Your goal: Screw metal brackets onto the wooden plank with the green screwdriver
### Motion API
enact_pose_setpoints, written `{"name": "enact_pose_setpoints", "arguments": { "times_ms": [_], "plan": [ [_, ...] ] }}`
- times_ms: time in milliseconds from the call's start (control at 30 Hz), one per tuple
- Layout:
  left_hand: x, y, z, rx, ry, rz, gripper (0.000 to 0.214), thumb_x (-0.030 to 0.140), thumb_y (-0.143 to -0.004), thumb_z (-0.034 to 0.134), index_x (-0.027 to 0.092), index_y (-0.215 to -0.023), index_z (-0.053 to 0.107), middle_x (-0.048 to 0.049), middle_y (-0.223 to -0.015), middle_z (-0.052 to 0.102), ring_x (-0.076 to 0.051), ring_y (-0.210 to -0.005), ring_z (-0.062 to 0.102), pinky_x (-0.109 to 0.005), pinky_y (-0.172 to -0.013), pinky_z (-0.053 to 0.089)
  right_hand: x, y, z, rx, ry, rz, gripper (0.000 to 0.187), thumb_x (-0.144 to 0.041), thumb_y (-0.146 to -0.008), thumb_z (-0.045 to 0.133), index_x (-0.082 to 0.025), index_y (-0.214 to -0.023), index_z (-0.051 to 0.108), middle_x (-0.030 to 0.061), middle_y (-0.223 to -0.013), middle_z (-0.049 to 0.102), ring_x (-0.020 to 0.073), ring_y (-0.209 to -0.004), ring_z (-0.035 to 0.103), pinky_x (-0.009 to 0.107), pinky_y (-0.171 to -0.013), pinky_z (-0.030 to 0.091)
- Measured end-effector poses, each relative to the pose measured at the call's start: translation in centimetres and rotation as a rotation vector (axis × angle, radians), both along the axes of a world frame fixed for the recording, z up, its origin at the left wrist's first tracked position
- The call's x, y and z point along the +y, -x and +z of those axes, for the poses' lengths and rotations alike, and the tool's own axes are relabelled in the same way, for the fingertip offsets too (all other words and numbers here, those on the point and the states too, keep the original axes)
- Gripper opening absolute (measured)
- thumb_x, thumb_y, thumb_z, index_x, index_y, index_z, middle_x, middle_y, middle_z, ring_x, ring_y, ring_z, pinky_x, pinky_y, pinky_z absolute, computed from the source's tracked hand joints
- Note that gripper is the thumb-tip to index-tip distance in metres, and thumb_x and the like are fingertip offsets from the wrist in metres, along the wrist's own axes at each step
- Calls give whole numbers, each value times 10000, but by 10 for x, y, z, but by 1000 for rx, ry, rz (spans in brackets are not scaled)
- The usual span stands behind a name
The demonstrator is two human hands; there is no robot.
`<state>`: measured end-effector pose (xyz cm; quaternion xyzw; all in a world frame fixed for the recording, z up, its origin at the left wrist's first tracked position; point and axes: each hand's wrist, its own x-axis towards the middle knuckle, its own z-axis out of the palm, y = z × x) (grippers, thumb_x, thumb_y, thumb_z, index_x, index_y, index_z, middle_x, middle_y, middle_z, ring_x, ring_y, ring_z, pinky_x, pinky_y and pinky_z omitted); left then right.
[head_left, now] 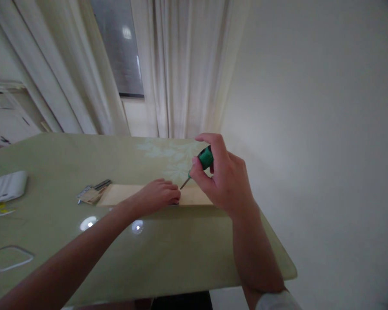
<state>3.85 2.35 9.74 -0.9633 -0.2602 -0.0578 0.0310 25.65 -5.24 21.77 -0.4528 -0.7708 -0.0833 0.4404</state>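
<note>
A pale wooden board [123, 194] lies flat on the green table [168, 249]. My left hand [160, 196] rests on top of the board with its fingers curled, pressing it down. My right hand [224, 176] grips a green-handled screwdriver [204, 160], tilted so its thin shaft points down to the board just beside my left fingertips. A metal hinge or bracket [92, 192] lies at the board's left end.
A white box-like device [8, 186] sits at the table's left edge, with a small yellow item below it. A clear rounded frame [8, 257] lies at the near left. Curtains and a window stand behind the table; a white wall is on the right.
</note>
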Motion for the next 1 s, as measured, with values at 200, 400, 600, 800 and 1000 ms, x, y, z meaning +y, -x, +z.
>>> {"name": "enact_pose_setpoints", "arguments": {
  "times_ms": [200, 400, 600, 800, 1000],
  "plan": [
    [3, -5, 0, 141, -319, -174, 23, 194, -986, 658, 208, -968, 654, -46, -953, 707, -207, -842, 621, -341, -692, 367, -4, -11, 3, 46, -60, -32, 350, -303, -965, 555, -216, -1304, 555, -42, -766, 630, 130, -622, 580, 260, -614, 436],
    [9, -15, 0, 142, -236, -151, 202, 222, -988, 660, 198, -788, 672, -42, -765, 691, -190, -728, 599, -334, -672, 358, -5, -19, 5, 58, -96, -86, 343, -333, -975, 543, -223, -1300, 559, -40, -736, 621, 141, -617, 589, 262, -595, 441],
    [13, -17, 3, 78, -87, -31, 367, 395, -1001, 655, 200, -691, 662, -54, -689, 693, -197, -682, 626, -333, -667, 368, -6, -22, 4, 78, -130, -116, 348, -337, -970, 558, -231, -1302, 562, -39, -734, 631, 142, -592, 589, 260, -576, 442],
    [7, -7, 15, 166, -85, -90, 124, 309, -986, 682, 219, -901, 680, -38, -838, 729, -204, -768, 662, -325, -671, 372, -5, -23, 5, 84, -129, -129, 348, -338, -970, 555, -213, -1294, 571, -33, -747, 635, 135, -569, 574, 262, -569, 437],
    [6, -8, 12, 191, -101, -72, 134, 291, -997, 653, 219, -885, 667, -47, -840, 723, -195, -763, 657, -316, -697, 386, -4, -23, 4, 82, -127, -124, 346, -343, -967, 547, -220, -1289, 572, -31, -740, 633, 140, -581, 578, 261, -571, 437]
  ]
}}
